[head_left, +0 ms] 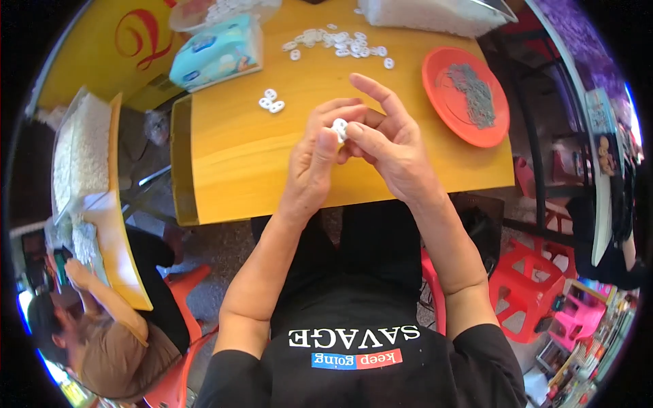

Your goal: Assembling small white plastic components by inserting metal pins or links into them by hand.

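Over the near part of the yellow table, my left hand (pixel 314 160) and my right hand (pixel 391 146) meet around a small white plastic piece (pixel 340 128). My left thumb and fingers pinch it, while my right thumb and bent fingers press on it from the other side. My right index finger is raised and apart. Whether anything else sits between the fingertips is hidden. To the left lies a little group of white oval pieces with dark spots (pixel 271 102). More white oval pieces (pixel 343 44) are scattered farther back.
A red plate (pixel 435 102) with many thin grey pieces stands at the table's right. A tissue pack (pixel 214 54) lies at the far left, near a clear bag of white pieces (pixel 231 8). A filled bin (pixel 428 17) stands at the back. A co-worker (pixel 115 326) sits at the left table.
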### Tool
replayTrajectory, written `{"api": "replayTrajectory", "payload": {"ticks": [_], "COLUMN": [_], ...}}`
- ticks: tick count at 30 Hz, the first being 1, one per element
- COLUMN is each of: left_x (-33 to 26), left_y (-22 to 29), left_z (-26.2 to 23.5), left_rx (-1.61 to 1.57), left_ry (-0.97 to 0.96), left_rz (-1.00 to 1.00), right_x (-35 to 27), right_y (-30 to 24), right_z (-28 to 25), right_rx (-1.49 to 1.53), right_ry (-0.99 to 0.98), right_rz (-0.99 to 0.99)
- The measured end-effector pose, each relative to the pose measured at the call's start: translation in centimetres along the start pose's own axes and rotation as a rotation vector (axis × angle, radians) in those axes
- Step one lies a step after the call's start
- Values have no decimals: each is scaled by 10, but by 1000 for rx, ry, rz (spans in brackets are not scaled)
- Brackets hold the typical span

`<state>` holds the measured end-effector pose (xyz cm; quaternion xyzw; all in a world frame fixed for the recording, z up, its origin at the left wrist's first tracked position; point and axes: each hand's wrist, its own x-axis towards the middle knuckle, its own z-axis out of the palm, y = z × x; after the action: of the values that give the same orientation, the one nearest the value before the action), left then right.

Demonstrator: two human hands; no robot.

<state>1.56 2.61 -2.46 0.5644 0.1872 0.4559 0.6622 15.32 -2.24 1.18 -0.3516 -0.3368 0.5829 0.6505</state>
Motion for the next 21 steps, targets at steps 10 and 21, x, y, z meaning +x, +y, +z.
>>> {"api": "replayTrajectory", "payload": {"ticks": [10,21], "left_x": [-20,-22], "left_y": [22,33], "left_z": [-1,-20], "left_rx": [-111,2], "left_ry": [-120,-75], "left_rz": [125,292], "right_x": [-15,0], "right_y": [-1,-3], "right_z": [26,37], "right_rx": [104,100], "right_ry": [-45,-238], "right_rz": [127,106]}}
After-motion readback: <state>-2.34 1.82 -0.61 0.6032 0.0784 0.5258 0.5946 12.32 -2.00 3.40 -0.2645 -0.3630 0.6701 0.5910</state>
